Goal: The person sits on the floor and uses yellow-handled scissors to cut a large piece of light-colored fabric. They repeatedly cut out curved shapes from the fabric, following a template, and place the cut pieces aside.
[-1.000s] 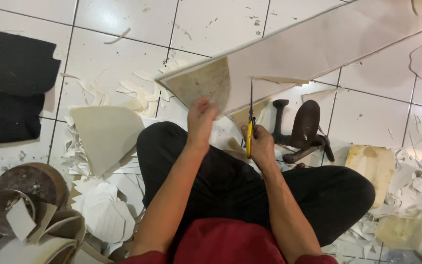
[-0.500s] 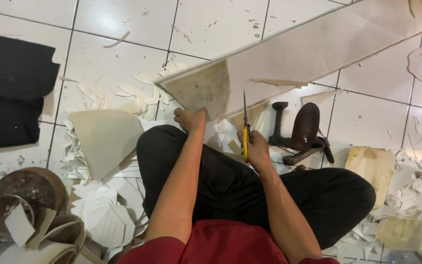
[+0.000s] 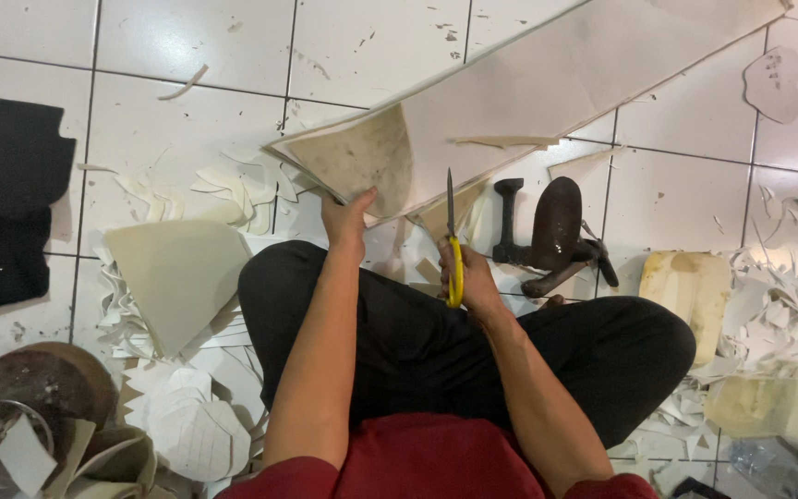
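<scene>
I sit cross-legged on a white tiled floor. My left hand [image 3: 347, 218] grips the near edge of a long pale sheet [image 3: 547, 83] that stretches away to the upper right; its near corner is folded over, showing a stained beige underside [image 3: 362, 157]. My right hand [image 3: 469, 277] holds yellow-handled scissors [image 3: 452, 242] upright, blades pointing away and closed, just right of the sheet's held corner and not touching it.
A dark iron shoe last stand [image 3: 554, 231] lies right of the scissors. Pale offcuts [image 3: 177, 277] and scraps litter the floor left and right. Black sheets [image 3: 2, 203] lie far left, round containers [image 3: 30, 407] bottom left, a plastic bottle [image 3: 778, 462] bottom right.
My left hand has lowered the sheet's folded corner towards the floor and shifted left along its edge. The scissors have stayed upright in my right hand, moving slightly down.
</scene>
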